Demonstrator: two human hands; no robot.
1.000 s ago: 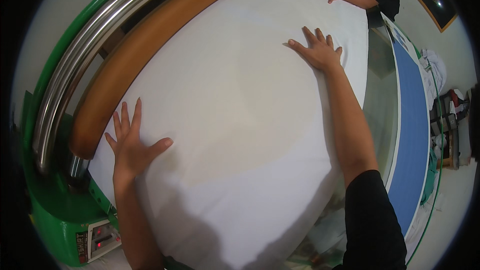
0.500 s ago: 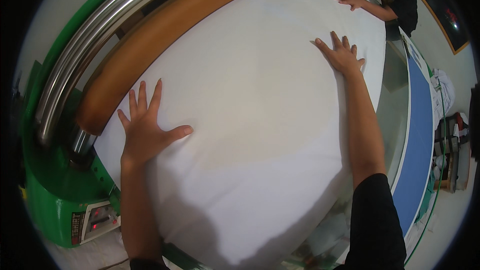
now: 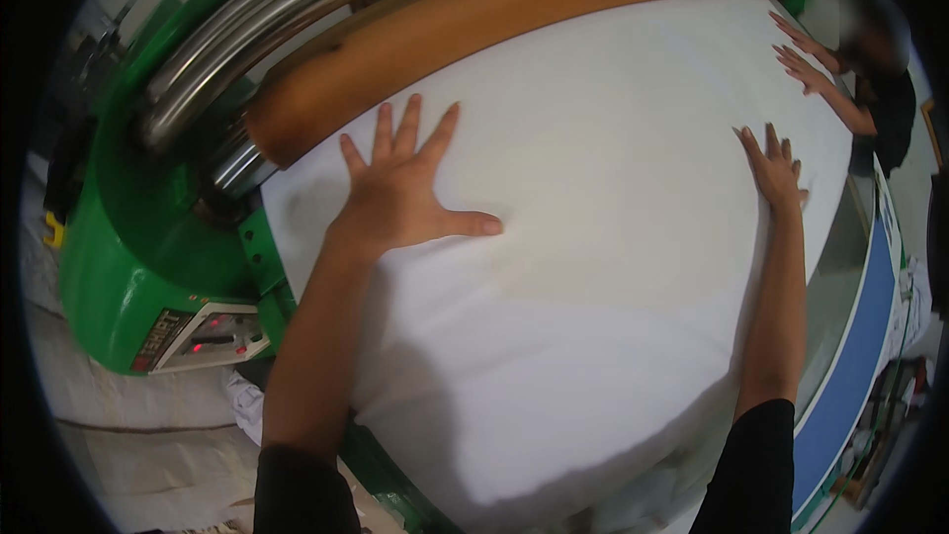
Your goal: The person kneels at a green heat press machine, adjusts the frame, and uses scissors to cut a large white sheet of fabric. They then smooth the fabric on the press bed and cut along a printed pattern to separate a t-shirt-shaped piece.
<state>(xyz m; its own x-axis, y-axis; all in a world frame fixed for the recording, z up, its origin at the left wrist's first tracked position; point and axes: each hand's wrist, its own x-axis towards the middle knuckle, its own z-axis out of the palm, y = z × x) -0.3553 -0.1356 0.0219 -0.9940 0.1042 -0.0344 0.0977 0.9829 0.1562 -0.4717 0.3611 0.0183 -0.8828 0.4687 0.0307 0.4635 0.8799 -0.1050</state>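
— When mapped from the orange roller (image 3: 425,51), where to log the white cloth (image 3: 593,336)?

— Log directly in front of the roller, spread wide, meeting its lower edge; cannot tell whether running beneath.

— And the left hand (image 3: 393,200)?

— Enter palm down on the cloth, near the roller's left end, with fingers splayed apart, grasping nothing.

— And the right hand (image 3: 778,176)?

— Enter as resting on the cloth, farther out from the roller, toward its right end; fingers apart likewise. Add a co-worker's hands (image 3: 806,71), close to the roller's right end.

— How far along, judging by surface?

— Judge mostly done: laid largely flat beside the roller. Count as left: soft creases on the side away from the roller.

— Any containers?

— Cannot make out one for certain. Record instead a green housing (image 3: 124,272) with a lit control panel (image 3: 232,336), by the roller's left end, and a blue board (image 3: 842,400), well out from the roller's right end.
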